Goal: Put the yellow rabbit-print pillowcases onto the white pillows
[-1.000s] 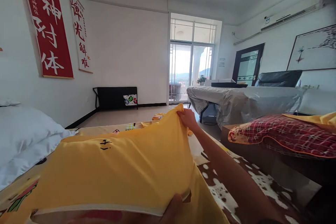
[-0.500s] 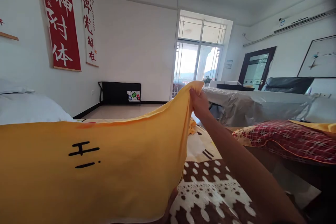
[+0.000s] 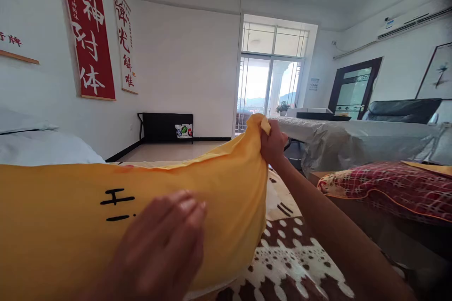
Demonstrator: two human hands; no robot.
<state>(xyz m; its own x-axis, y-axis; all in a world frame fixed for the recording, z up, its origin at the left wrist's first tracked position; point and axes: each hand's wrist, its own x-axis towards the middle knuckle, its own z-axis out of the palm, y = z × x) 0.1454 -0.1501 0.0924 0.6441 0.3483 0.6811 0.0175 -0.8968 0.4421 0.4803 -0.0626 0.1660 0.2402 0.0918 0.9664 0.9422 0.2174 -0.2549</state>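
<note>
A yellow pillowcase with a black "Hi" print spreads across the left and middle of the view. My right hand grips its upper right corner and lifts it, so the cloth bunches and folds below the fingers. My left hand is in front of the pillowcase, to the right of the print, blurred by motion. Its fingers look curled and pressed together; no cloth shows in them, and the palm side is hidden. Whether a pillow fills the case I cannot tell.
Beneath lies a brown and cream patterned blanket. A white pillow rests at the left. On the right is a red checked cushion. Behind stand a plastic-covered table, a dark chair and a low black stand.
My left hand has come up from the lower edge to the front of the pillowcase. The corner in my right hand is more gathered, and the view has shifted slightly.
</note>
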